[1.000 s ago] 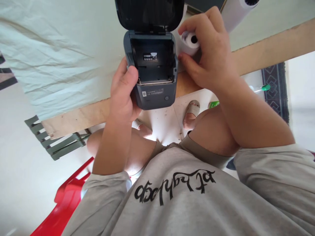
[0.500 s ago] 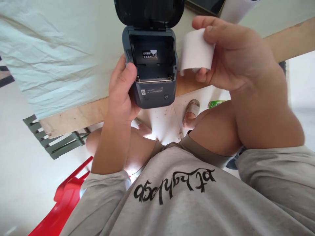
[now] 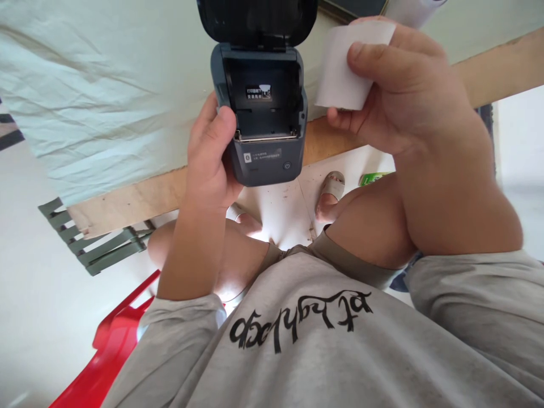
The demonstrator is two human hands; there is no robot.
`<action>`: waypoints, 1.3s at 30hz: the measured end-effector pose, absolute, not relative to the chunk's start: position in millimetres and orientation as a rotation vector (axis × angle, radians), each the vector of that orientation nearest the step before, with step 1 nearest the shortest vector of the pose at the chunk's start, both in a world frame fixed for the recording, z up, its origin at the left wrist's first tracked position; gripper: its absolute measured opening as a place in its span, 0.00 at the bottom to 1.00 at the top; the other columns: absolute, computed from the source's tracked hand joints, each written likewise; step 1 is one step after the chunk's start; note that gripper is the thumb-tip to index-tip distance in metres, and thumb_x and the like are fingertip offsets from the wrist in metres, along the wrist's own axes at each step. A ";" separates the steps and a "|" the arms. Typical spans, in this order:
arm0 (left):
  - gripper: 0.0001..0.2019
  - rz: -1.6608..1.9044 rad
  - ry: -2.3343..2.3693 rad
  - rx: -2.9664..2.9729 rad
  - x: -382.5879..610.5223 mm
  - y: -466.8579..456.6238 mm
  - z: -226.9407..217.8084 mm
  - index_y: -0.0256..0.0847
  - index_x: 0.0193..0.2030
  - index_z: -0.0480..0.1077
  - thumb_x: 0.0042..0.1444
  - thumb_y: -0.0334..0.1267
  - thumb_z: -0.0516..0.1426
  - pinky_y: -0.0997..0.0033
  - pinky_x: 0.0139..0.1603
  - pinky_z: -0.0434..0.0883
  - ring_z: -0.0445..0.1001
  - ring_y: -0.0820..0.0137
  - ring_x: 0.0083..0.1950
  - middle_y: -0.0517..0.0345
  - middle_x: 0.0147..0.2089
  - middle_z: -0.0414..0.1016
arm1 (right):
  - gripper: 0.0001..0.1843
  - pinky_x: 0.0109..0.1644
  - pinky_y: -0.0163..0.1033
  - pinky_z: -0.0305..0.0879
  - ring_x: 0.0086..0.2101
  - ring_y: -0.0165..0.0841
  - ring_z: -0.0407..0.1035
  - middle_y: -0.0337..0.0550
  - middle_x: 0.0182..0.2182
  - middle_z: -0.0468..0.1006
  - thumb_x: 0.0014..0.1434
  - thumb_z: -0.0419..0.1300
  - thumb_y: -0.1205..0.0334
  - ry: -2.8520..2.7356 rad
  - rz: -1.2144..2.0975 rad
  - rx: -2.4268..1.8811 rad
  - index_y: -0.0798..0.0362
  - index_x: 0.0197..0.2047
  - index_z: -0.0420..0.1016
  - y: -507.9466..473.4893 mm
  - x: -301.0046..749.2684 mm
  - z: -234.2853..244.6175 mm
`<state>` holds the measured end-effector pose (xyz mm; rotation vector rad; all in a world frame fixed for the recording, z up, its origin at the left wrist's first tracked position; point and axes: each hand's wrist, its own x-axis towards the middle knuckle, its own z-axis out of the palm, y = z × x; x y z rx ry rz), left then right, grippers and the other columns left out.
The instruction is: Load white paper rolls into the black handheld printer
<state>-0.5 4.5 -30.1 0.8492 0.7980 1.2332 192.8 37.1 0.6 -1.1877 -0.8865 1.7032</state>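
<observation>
My left hand point(image 3: 210, 158) grips the left side of a small dark grey label printer point(image 3: 266, 153) at the table's near edge. The printer's lid point(image 3: 257, 20) stands open and its paper bay is empty, with a small label inside. My right hand point(image 3: 399, 96) is closed on a white paper roll point(image 3: 346, 71), held in the air just right of the printer, thumb on top and fingers beneath.
A pale cloth point(image 3: 97, 85) covers the wooden table point(image 3: 140, 195). Another white roll point(image 3: 403, 11) and a dark object lie at the far top right. Below are my knees, sandalled feet, a red plastic chair point(image 3: 106, 351) and a green slatted frame point(image 3: 93, 249).
My right hand has lifted the paper roll off the table and turned it, raising it slightly beside the printer. My left hand and the printer have stayed put.
</observation>
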 end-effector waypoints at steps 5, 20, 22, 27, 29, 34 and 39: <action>0.06 1.212 0.835 0.889 -2.8 5.4 -28.5 0.53 0.36 0.71 0.54 0.44 0.54 0.61 0.37 0.75 0.72 0.61 0.50 0.63 0.41 0.75 | 0.10 0.22 0.25 0.62 0.30 0.21 0.63 0.38 0.31 0.67 0.49 0.56 0.60 -0.799 1.730 -1.239 0.51 0.36 0.65 43.8 193.8 -3.3; 0.10 1.263 0.716 0.775 2.5 2.6 -28.3 0.43 0.40 0.68 0.58 0.45 0.52 0.59 0.47 0.70 0.69 0.58 0.53 0.58 0.39 0.74 | 0.10 0.21 0.24 0.59 0.33 0.25 0.66 0.40 0.30 0.64 0.50 0.49 0.60 -0.721 1.794 -1.225 0.55 0.35 0.62 45.8 191.3 1.0; 0.09 1.259 0.733 0.772 3.3 2.9 -28.1 0.45 0.39 0.68 0.57 0.45 0.53 0.58 0.47 0.70 0.68 0.58 0.53 0.59 0.38 0.74 | 0.10 0.20 0.24 0.57 0.33 0.25 0.67 0.40 0.32 0.66 0.51 0.50 0.59 -0.719 1.782 -1.233 0.54 0.36 0.62 46.6 191.5 -0.4; 0.10 1.252 0.724 0.786 1.5 5.0 -30.0 0.45 0.39 0.69 0.53 0.47 0.56 0.56 0.44 0.70 0.68 0.54 0.55 0.57 0.41 0.75 | 0.09 0.19 0.23 0.55 0.31 0.22 0.67 0.37 0.36 0.67 0.52 0.53 0.59 -0.762 1.703 -1.254 0.48 0.38 0.64 44.6 191.6 -2.6; 0.10 1.230 0.738 0.789 -0.2 5.2 -30.2 0.45 0.39 0.69 0.55 0.47 0.55 0.57 0.44 0.70 0.68 0.57 0.54 0.59 0.42 0.75 | 0.10 0.18 0.23 0.55 0.31 0.22 0.67 0.37 0.39 0.67 0.52 0.53 0.58 -0.767 1.702 -1.265 0.47 0.40 0.65 43.9 191.1 -1.3; 0.10 1.225 0.701 0.807 -2.7 4.7 -29.4 0.44 0.40 0.68 0.56 0.45 0.54 0.59 0.44 0.70 0.70 0.59 0.51 0.60 0.39 0.75 | 0.14 0.19 0.22 0.55 0.33 0.21 0.67 0.40 0.37 0.66 0.56 0.46 0.56 -0.836 1.682 -1.228 0.50 0.42 0.65 40.0 187.7 11.0; 0.07 1.192 0.723 0.776 -2.8 2.6 -24.5 0.44 0.40 0.68 0.58 0.41 0.53 0.60 0.44 0.70 0.69 0.60 0.52 0.59 0.40 0.74 | 0.14 0.23 0.17 0.57 0.35 0.18 0.69 0.28 0.37 0.66 0.51 0.51 0.59 -0.918 1.557 -1.367 0.40 0.43 0.61 26.0 181.2 16.4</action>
